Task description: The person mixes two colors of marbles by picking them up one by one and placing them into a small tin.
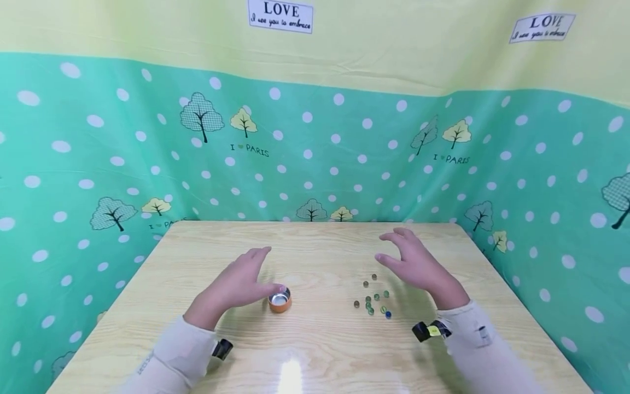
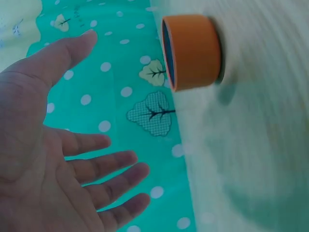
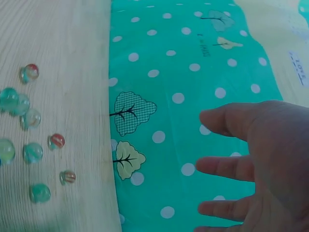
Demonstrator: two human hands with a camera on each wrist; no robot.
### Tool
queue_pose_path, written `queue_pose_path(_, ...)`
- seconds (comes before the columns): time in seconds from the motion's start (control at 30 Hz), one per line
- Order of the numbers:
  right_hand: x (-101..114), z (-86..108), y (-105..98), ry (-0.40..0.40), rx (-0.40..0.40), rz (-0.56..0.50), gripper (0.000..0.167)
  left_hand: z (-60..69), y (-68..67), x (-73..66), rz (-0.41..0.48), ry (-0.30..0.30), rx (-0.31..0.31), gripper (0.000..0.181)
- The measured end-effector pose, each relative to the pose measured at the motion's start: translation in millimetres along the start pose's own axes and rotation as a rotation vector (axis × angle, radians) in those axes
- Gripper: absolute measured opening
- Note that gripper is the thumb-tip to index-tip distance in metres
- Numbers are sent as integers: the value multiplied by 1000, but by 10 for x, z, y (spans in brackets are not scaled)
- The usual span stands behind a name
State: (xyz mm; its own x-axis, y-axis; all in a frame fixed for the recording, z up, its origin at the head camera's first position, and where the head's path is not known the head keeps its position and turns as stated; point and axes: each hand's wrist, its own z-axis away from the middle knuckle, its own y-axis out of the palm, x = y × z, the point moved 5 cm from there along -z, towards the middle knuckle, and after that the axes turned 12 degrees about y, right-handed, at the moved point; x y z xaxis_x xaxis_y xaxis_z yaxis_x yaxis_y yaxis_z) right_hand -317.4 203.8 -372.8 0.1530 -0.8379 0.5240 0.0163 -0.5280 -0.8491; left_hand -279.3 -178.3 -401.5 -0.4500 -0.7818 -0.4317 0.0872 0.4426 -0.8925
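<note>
My left hand (image 1: 241, 282) hovers over the table with thumb and fingers spread, holding nothing. Near its thumb stands a small orange bowl (image 1: 280, 307) with a silvery inside; in the left wrist view the orange bowl (image 2: 195, 52) is apart from the fingers. My right hand (image 1: 413, 262) is raised at the right with its fingers loosely extended, and nothing is in it. Below and left of it lies a loose group of several glass marbles (image 1: 377, 297), mostly greenish, with a dark blue marble (image 1: 388, 314) at the near edge. A red-streaked marble (image 3: 57, 140) shows in the right wrist view.
The light wood-grain table (image 1: 315, 350) carries the bowl left of centre and the marbles right of centre. A green and yellow dotted curtain (image 1: 315, 153) hangs behind and along both sides. Dark cameras are strapped to both wrists, such as the left wrist camera (image 1: 222, 349).
</note>
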Motion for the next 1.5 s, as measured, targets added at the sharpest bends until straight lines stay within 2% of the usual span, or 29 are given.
queue_pose_path(0.17, -37, -43, 76, 6, 25, -42, 54, -5, 132, 32, 115, -12, -17, 110)
queue_pose_path(0.3, -94, -64, 130, 27, 36, -54, 52, -3, 217, 53, 174, -30, -8, 114)
queue_pose_path(0.53, -193, -127, 253, 38, 62, -60, 46, -21, 333, 86, 184, -39, 33, 110)
queue_pose_path(0.87, -301, -178, 330, 54, 74, -51, 39, -46, 452, 132, 197, -59, 76, 93)
queue_pose_path(1.17, -409, -257, 456, 122, 129, -54, 35, -53, 478, 103, 183, -30, 87, 56)
queue_pose_path(1.5, -520, -313, 591, 176, 135, -71, 26, -75, 518, 98, 229, -15, 89, 53)
